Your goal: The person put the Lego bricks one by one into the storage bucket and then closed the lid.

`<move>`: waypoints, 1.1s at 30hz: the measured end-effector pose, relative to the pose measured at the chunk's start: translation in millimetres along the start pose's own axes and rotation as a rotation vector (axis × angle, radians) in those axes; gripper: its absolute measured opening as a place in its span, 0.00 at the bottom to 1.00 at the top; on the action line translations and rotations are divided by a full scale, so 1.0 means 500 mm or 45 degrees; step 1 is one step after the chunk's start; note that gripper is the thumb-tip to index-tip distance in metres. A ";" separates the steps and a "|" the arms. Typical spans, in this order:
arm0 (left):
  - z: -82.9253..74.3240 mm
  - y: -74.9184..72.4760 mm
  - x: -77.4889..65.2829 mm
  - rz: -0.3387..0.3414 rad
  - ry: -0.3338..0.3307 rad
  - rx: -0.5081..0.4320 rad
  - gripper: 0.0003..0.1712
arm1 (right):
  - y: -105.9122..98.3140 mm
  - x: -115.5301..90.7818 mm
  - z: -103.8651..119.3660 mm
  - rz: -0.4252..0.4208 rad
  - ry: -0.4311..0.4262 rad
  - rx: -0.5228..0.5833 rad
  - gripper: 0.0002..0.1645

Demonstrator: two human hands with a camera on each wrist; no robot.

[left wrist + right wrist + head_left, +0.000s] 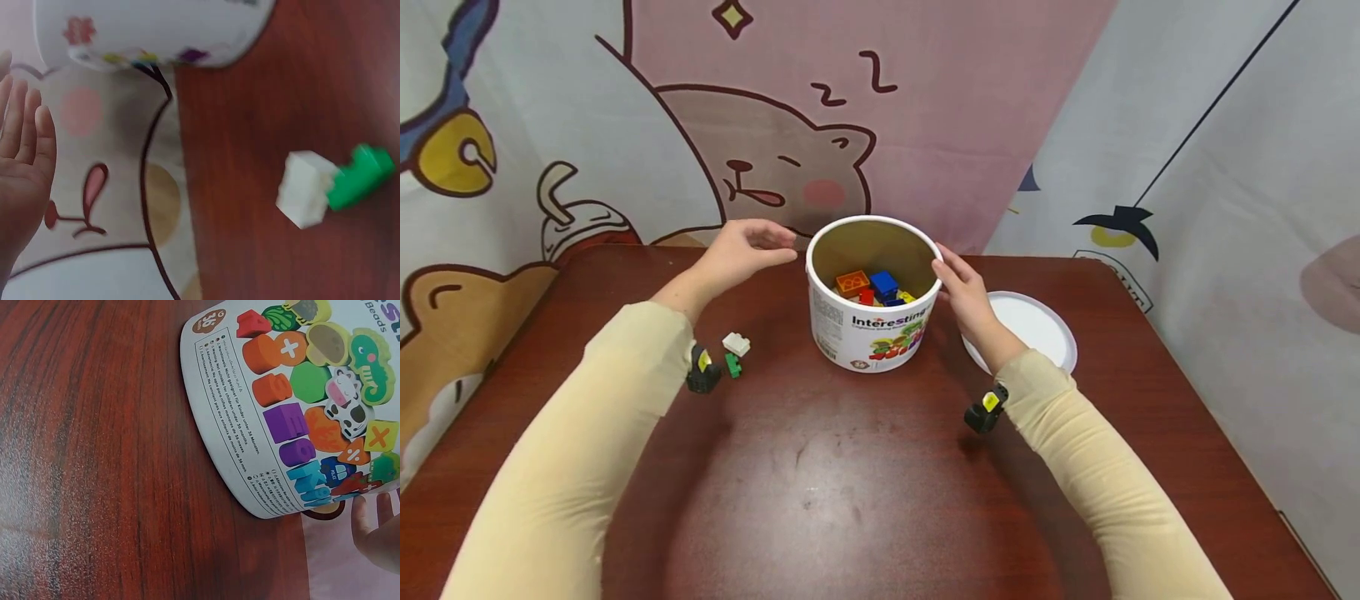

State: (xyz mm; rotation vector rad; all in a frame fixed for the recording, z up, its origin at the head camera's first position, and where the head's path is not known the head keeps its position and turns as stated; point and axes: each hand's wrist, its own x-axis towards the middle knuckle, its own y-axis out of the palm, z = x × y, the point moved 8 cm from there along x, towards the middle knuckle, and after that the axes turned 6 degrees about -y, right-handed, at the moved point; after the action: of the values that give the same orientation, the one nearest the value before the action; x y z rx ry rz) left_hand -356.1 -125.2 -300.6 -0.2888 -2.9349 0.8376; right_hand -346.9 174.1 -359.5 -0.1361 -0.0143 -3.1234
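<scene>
Left hand (749,250) hovers beside the bucket (853,329), right hand (966,293) touching it.

Left arm (568,433): extended forward, left of the tub (842,329).
Left hand (751,247): just left of the tub's rim, apart from it; fingers nearly straight.
Right arm (1120,467): extended forward, right of the tub.
Right hand (966,292): at the tub's right side, fingertips touching near the rim.

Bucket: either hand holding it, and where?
Left hand: holds nothing, apart from the bucket. Right hand: at the bucket's upper right side; whether it grips or only touches there can't be told.
</scene>
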 end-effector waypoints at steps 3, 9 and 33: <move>0.033 -0.013 -0.012 0.001 -0.017 0.017 0.18 | -0.002 0.000 0.001 -0.001 0.011 -0.009 0.29; 0.103 -0.033 -0.044 0.036 -0.093 0.087 0.19 | -0.002 -0.002 -0.001 -0.004 0.009 -0.004 0.29; 0.273 0.014 -0.119 0.232 -0.205 0.193 0.22 | 0.000 -0.002 0.000 -0.007 0.008 -0.007 0.29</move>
State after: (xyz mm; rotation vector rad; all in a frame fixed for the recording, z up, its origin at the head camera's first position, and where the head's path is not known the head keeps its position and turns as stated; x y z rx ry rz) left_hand -313.8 -201.6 -421.2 -0.5068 -3.0020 1.1528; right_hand -346.0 174.0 -359.4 -0.1262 -0.0059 -3.1293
